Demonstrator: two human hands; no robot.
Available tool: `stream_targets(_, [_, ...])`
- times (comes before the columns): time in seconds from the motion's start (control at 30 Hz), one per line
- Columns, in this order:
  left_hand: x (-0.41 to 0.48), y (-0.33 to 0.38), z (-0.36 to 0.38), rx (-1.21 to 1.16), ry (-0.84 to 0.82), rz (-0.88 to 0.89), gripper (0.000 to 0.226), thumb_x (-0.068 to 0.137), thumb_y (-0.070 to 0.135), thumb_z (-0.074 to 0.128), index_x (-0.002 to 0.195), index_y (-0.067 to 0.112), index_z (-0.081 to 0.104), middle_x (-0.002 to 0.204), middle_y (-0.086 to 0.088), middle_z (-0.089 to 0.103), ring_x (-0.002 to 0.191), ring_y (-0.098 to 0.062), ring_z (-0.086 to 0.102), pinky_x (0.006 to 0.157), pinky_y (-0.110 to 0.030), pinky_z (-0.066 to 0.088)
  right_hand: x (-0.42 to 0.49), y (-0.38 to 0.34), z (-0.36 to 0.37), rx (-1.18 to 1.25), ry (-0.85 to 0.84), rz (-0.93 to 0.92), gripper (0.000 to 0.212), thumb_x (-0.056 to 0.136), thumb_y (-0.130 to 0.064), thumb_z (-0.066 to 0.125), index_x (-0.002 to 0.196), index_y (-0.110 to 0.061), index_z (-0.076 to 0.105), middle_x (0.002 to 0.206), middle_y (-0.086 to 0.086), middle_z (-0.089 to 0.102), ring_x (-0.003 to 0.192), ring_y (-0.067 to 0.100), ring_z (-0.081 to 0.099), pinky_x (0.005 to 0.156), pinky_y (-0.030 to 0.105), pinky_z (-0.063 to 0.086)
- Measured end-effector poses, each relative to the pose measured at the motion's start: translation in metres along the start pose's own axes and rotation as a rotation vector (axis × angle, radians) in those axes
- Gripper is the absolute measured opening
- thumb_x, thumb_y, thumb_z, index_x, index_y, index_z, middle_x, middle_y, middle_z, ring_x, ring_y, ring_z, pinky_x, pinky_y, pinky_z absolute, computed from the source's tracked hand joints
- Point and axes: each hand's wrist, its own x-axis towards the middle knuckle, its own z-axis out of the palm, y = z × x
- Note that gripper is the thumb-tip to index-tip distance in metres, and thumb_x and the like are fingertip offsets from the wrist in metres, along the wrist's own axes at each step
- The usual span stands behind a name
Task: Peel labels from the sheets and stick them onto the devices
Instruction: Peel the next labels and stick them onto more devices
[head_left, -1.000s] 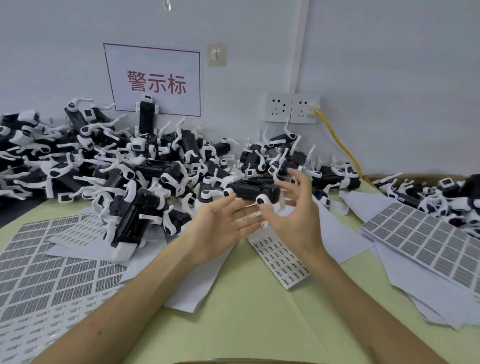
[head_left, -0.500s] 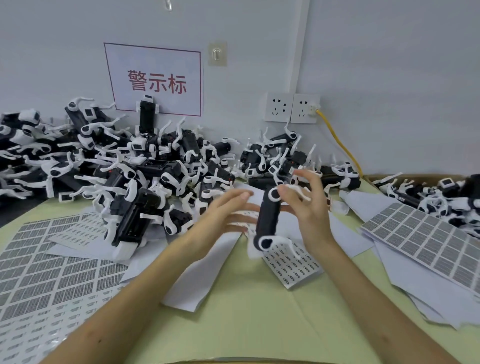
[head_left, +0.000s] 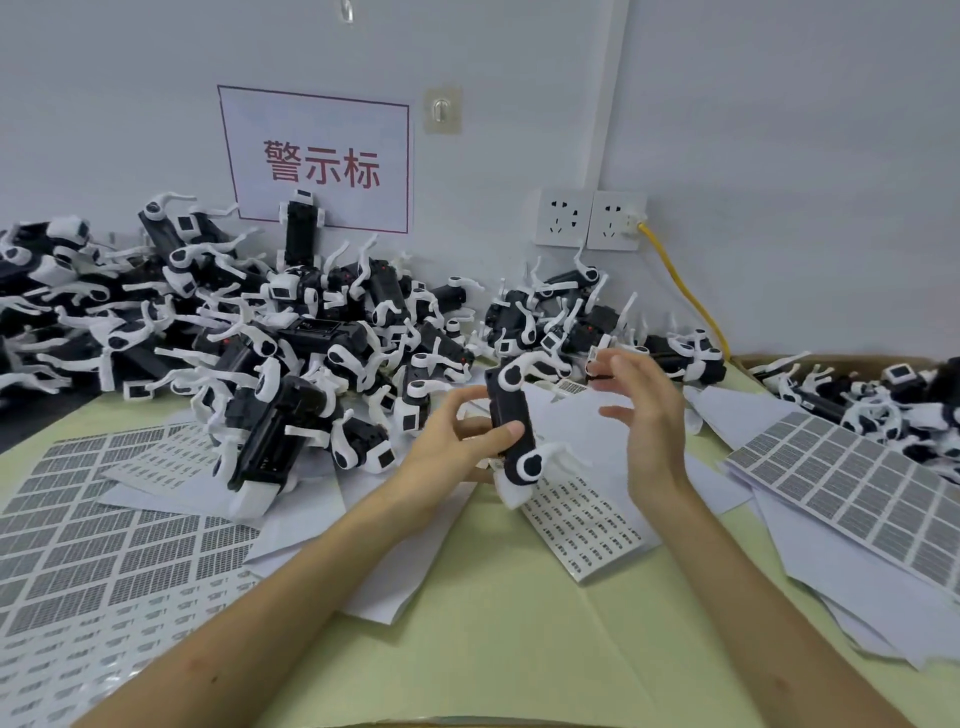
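My left hand (head_left: 452, 447) grips a black device with white clips (head_left: 511, 415), holding it nearly upright above the table, thumb across its front. My right hand (head_left: 649, 421) hovers just right of the device without touching it, fingers spread and loosely bent; I cannot make out a label at its fingertips. A narrow sheet of small labels (head_left: 582, 525) lies under the device. A sheet of larger grey labels (head_left: 857, 478) lies to the right, and more label sheets (head_left: 78, 545) lie on the left.
A big pile of black and white devices (head_left: 311, 338) fills the back of the green table (head_left: 493, 649) along the wall. More devices (head_left: 883, 400) sit at the far right. A yellow cable (head_left: 685, 296) hangs from a wall socket. Loose white backing papers lie around.
The device has passed from my right hand to my left, which now grips it nearly upright. My right hand has let go and drawn off to the right.
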Motion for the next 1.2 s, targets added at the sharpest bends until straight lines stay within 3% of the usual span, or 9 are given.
stream_targets(0.1, [0.002,0.000,-0.002,-0.026,0.070,0.035,0.055,0.092,0.017,0.078,0.135,0.030,0.047,0.113,-0.006,0.079,0.099,-0.021,0.077,0.071,-0.032,0.061,0.002,-0.004,0.000,0.061,-0.121,0.079,0.022,0.091,-0.032,0.058,0.088,-0.019,0.076,0.085,0.006,0.074,0.074,0.017,0.064,0.066,0.029,0.046])
stream_targets(0.2, [0.002,0.000,-0.002,-0.008,0.101,0.074,0.061,0.088,0.016,0.082,0.135,0.035,0.047,0.112,-0.005,0.078,0.098,-0.023,0.077,0.070,-0.033,0.062,-0.004,-0.001,0.007,0.005,-0.338,0.154,0.017,0.084,-0.032,0.066,0.087,-0.020,0.078,0.087,0.004,0.074,0.078,0.015,0.064,0.072,0.028,0.046])
stream_targets(0.27, [0.002,-0.001,-0.001,0.033,0.108,0.097,0.069,0.086,0.017,0.084,0.140,0.034,0.045,0.113,-0.006,0.078,0.098,-0.024,0.076,0.073,-0.036,0.064,-0.009,0.002,0.011,-0.014,-0.387,0.150,0.010,0.082,-0.028,0.073,0.088,-0.022,0.079,0.089,0.000,0.075,0.084,0.012,0.067,0.079,0.026,0.049])
stream_targets(0.3, [0.002,-0.002,-0.001,0.052,0.110,0.108,0.072,0.086,0.017,0.085,0.142,0.035,0.044,0.113,-0.006,0.078,0.097,-0.024,0.077,0.073,-0.037,0.064,-0.011,0.002,0.012,-0.008,-0.394,0.143,0.004,0.084,-0.023,0.076,0.086,-0.023,0.079,0.090,-0.001,0.075,0.086,0.011,0.068,0.083,0.027,0.051])
stream_targets(0.37, [0.001,-0.002,0.001,0.085,0.108,0.139,0.073,0.085,0.015,0.085,0.142,0.035,0.044,0.110,-0.006,0.078,0.091,-0.023,0.077,0.069,-0.034,0.063,-0.013,0.004,0.013,-0.019,-0.398,0.112,0.014,0.090,-0.014,0.075,0.083,-0.024,0.080,0.089,-0.004,0.075,0.089,0.009,0.070,0.087,0.027,0.053])
stream_targets(0.47, [0.000,-0.001,0.003,0.129,0.108,0.175,0.075,0.084,0.013,0.086,0.143,0.034,0.044,0.109,-0.011,0.076,0.086,-0.027,0.076,0.063,-0.034,0.062,-0.014,0.005,0.013,-0.039,-0.400,0.083,0.019,0.093,-0.014,0.073,0.081,-0.027,0.079,0.084,-0.007,0.073,0.085,0.005,0.069,0.080,0.021,0.055])
stream_targets(0.77, [-0.002,-0.002,0.005,0.307,0.156,0.261,0.078,0.079,0.024,0.091,0.143,0.039,0.049,0.111,-0.004,0.073,0.092,-0.033,0.071,0.079,-0.054,0.062,-0.017,0.007,0.017,-0.104,-0.352,0.040,0.011,0.094,-0.014,0.073,0.085,-0.019,0.076,0.084,-0.009,0.073,0.082,0.007,0.067,0.079,0.020,0.051])
stream_targets(0.97, [-0.001,-0.005,0.004,0.404,0.183,0.325,0.077,0.077,0.029,0.093,0.140,0.039,0.050,0.116,0.004,0.070,0.086,-0.018,0.068,0.086,-0.036,0.059,-0.017,0.007,0.019,-0.140,-0.341,0.025,0.013,0.095,-0.011,0.071,0.084,-0.017,0.074,0.077,-0.015,0.071,0.071,0.000,0.064,0.067,0.012,0.047])
stream_targets(1.2, [0.001,-0.010,0.002,0.487,0.195,0.363,0.080,0.075,0.036,0.093,0.141,0.041,0.048,0.121,0.014,0.066,0.087,-0.017,0.069,0.088,-0.037,0.058,-0.017,0.009,0.019,-0.167,-0.321,0.045,0.013,0.094,-0.015,0.072,0.084,-0.021,0.075,0.082,-0.008,0.074,0.074,0.009,0.065,0.068,0.017,0.049])
